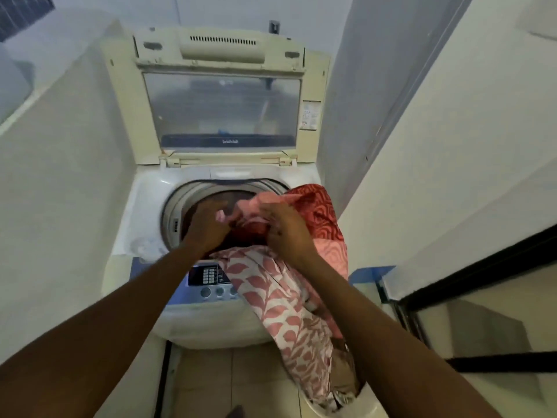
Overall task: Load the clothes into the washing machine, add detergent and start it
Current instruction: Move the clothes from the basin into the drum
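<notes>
A white top-loading washing machine point(144, 203) stands in a narrow alcove with its lid point(223, 107) raised upright. A pink and red patterned cloth point(271, 291) trails from a basket at the lower right, over the control panel point(208, 279), into the drum opening point(193, 206). My left hand point(208, 224) is over the drum mouth, fingers closed on a pink fold of the cloth. My right hand point(286, 227) grips the same cloth at the drum's right rim, where a red patterned part point(319, 212) bunches up.
White walls close in on both sides of the machine. A white laundry basket point(349, 408) with more clothes sits on the tiled floor at the lower right. A dark-framed door or cabinet point(482, 282) stands at the right.
</notes>
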